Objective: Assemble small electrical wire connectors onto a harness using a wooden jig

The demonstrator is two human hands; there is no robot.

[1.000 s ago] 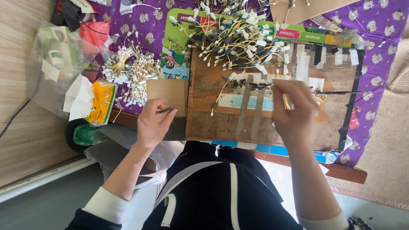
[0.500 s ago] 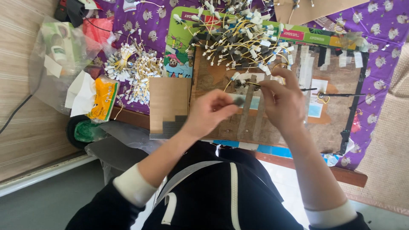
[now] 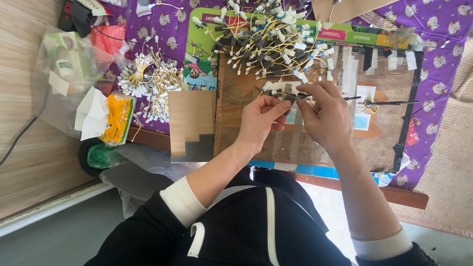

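Hands meet over the middle of the brown work board (image 3: 276,143): left hand (image 3: 260,120) and right hand (image 3: 327,116) both pinch one small dark foam piece (image 3: 289,99) on a thin yellow wire (image 3: 276,93), left fingertips pressed together on its near end, right thumb and forefinger closed on it from the 3 o'clock side. So the wire in hand sits between the two grips, just above the board, at about the centre of view. Progress, judged from the lie of things: a big loose heap of yellow wires (image 3: 268,42) with white ends, many carrying dark pieces, fills the board's 12 o'clock edge; whether those are finished or waiting I cannot tell. A second, tidier bundle of white-tipped wires (image 3: 148,81) lies at 10 o'clock on the purple patterned cloth (image 3: 443,44). Cardboard sheet (image 3: 189,118) at 9 o'clock holds a short stack of dark foam strips (image 3: 199,145) at its near edge, most of the sheet bare, which suggests much stock is used. Strips of tape (image 3: 350,66) hang on the board at 1 o'clock. Clear plastic bag (image 3: 59,74) and orange packet (image 3: 118,118) lie further at 9 o'clock.
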